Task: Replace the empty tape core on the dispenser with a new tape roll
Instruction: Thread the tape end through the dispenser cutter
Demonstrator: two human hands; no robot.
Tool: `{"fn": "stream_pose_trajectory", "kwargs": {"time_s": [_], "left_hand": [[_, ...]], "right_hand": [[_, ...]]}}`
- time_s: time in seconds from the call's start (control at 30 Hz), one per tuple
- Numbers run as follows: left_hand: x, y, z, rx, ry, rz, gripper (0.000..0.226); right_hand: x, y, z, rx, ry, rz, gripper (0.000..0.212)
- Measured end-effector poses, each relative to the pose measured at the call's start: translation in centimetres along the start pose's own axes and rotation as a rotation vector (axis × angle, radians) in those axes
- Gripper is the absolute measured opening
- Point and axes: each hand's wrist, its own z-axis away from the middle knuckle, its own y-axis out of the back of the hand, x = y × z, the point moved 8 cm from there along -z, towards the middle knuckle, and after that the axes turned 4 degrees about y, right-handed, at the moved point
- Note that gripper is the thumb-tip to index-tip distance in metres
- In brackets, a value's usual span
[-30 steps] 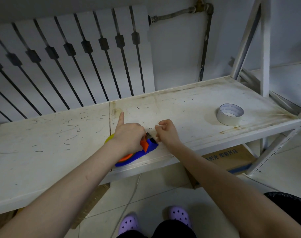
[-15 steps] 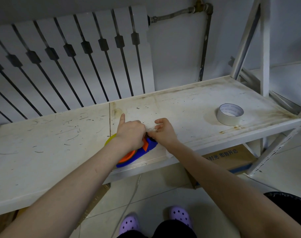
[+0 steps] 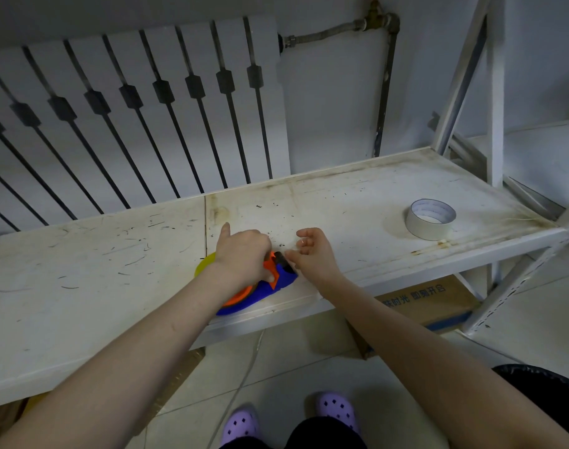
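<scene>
A blue, orange and yellow tape dispenser [image 3: 270, 286] lies on the white shelf [image 3: 341, 222] near its front edge. My left hand [image 3: 241, 254] presses down on top of it and hides most of its roll, index finger stretched forward. My right hand [image 3: 312, 254] is just right of the dispenser's black front end, fingers loosely curled; thumb and fingertip pinch close to that end, and I cannot make out what is between them. A white tape roll [image 3: 430, 222] lies flat on the shelf far to the right, well away from both hands.
A scratched white board [image 3: 82, 286] adjoins the shelf on the left. A radiator [image 3: 131, 108] and pipe [image 3: 383, 92] stand behind. The rack's upright posts [image 3: 494, 92] rise at right. A cardboard box [image 3: 432, 299] sits under the shelf, and my purple shoes [image 3: 241, 426] are on the tiled floor.
My right hand moved in to the dispenser's front end, then drew slightly back to the right with its fingers loosened. My left hand stayed on the dispenser.
</scene>
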Motion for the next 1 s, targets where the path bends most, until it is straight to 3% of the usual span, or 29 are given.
{"fn": "stream_pose_trajectory", "kwargs": {"time_s": [0.3, 0.7, 1.0], "left_hand": [[-0.1, 0.2, -0.1, -0.011, 0.008, 0.166, 0.074], [1.9, -0.9, -0.8, -0.133, 0.039, 0.094, 0.046], [0.4, 0.5, 0.3, -0.02, 0.003, 0.278, 0.057]], "right_hand": [[1.6, 0.3, -0.1, 0.098, -0.117, 0.008, 0.018], [0.0, 2.1, 0.5, 0.123, -0.104, 0.119, 0.025], [-3.2, 3.1, 2.8, 0.17, 0.058, 0.119, 0.028]]}}
